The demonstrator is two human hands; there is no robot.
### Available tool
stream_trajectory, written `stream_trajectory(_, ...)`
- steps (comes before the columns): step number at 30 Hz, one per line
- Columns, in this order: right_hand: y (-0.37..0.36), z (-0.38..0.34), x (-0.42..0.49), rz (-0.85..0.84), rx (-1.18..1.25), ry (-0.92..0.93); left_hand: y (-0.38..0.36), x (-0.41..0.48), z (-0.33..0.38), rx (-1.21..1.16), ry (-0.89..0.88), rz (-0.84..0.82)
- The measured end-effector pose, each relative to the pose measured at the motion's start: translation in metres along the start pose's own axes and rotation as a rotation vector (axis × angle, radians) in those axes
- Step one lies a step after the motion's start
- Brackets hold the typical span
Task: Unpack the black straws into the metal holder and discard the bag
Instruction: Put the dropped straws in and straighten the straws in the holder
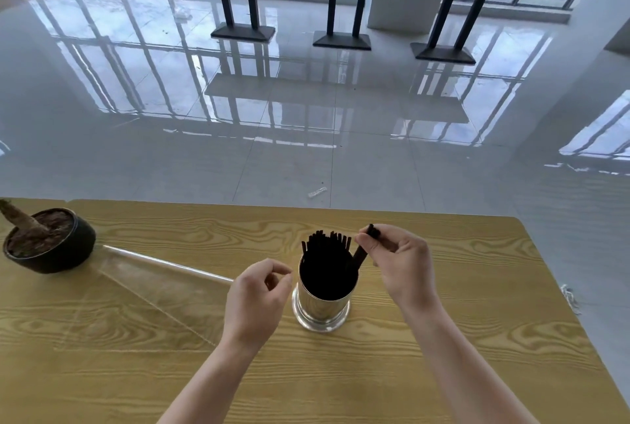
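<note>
Metal holder stands upright mid-worktop, packed w/ black straws fanning out at the top. R hand pinches a few straws betw. thumb & fingers, tilted, lower ends inside the holder's right rim; L hand sits just left of the holder, fingers loosely curled, grip holding nothing. Clear bag lies flat on the worktop to the left (near a dark plant pot).
</note>
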State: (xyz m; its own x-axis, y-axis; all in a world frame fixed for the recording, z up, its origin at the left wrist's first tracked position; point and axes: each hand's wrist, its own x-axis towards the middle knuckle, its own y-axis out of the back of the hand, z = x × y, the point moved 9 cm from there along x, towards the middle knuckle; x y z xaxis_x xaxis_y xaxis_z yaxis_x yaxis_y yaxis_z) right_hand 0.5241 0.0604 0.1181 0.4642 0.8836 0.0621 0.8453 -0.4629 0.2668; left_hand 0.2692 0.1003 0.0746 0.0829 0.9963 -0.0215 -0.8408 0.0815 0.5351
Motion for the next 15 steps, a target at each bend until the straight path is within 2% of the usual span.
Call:
stream_trajectory(5,-0.018,0.008,-0.003,0.017,-0.33,0.078,-0.009,0.008,0.013,0.003,-0.045,0.043)
stream_trajectory(15,-0.033,0.009,-0.011,0.011,-0.459,0.14,-0.024,0.031,0.023,0.016,-0.028,0.0)
